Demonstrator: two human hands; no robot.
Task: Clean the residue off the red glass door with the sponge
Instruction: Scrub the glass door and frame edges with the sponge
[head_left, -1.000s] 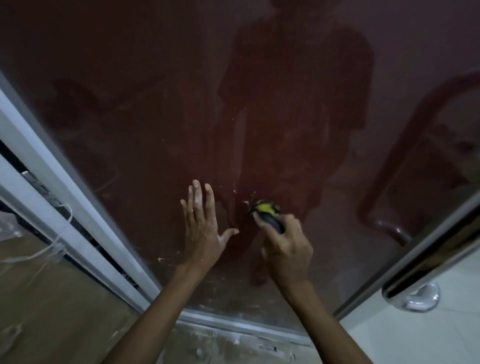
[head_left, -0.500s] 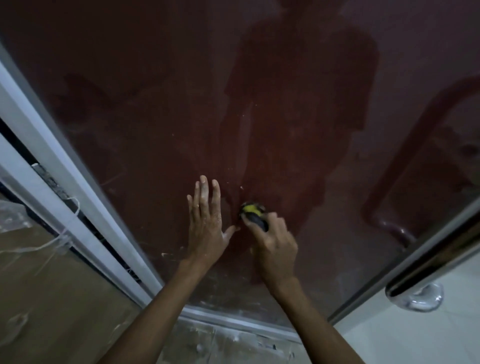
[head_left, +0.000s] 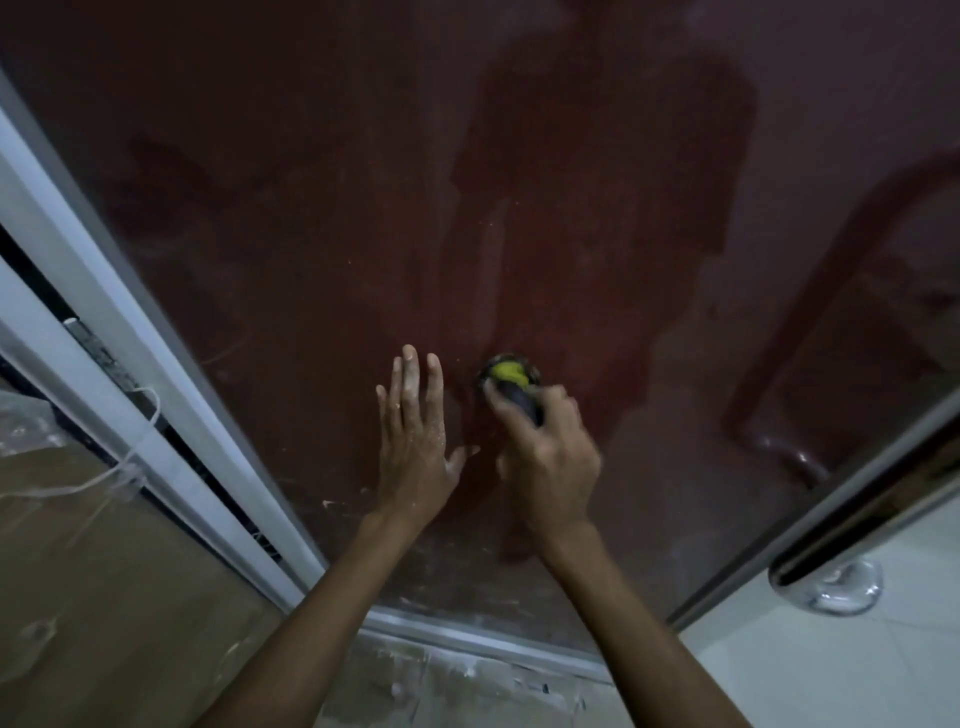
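Observation:
The red glass door fills most of the head view, dull with smears and pale specks low down. My right hand grips a yellow sponge with a dark scouring side and holds it against the glass just right of centre. My left hand lies flat on the glass beside it, fingers straight and dusted white. A person's dim reflection shows in the glass above the hands.
A white door frame runs diagonally at the left, with a loose white cord hanging from it. A chrome door handle sticks out at the lower right. Dusty floor lies below the bottom rail.
My right hand has slid the sponge a little to the left and upward on the glass. My left hand has stayed flat on the door.

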